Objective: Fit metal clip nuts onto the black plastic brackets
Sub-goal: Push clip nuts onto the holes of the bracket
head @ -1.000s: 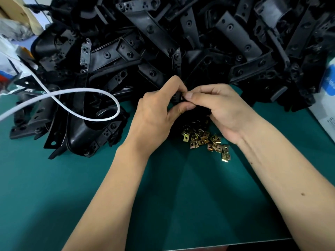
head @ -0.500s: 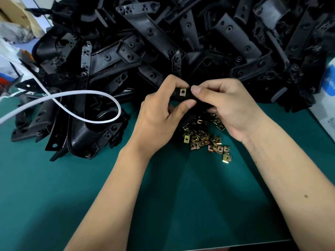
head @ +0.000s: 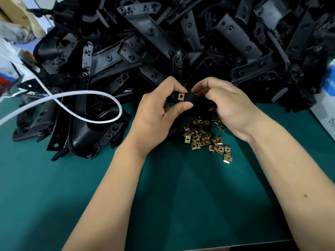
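A black plastic bracket [head: 194,100] is held between both hands just above the green mat. My left hand [head: 159,113] grips its left end, thumb below and forefinger above. A brass-coloured metal clip nut [head: 181,96] sits on that end, between my left fingertips. My right hand [head: 230,107] curls round the bracket's right end. A heap of several loose clip nuts [head: 204,136] lies on the mat below my hands. The rest of the held bracket is hidden by my fingers.
A big pile of black brackets [head: 163,51] fills the back of the green mat [head: 163,205]. A white cable [head: 87,98] loops over the pile's left part. A white box [head: 326,109] stands at the right edge. Boxes and bags lie at the far left.
My fingertips were together over the bracket end. They have drawn apart, the clip nut now shows on the bracket, and my right hand has slid right along the bracket.
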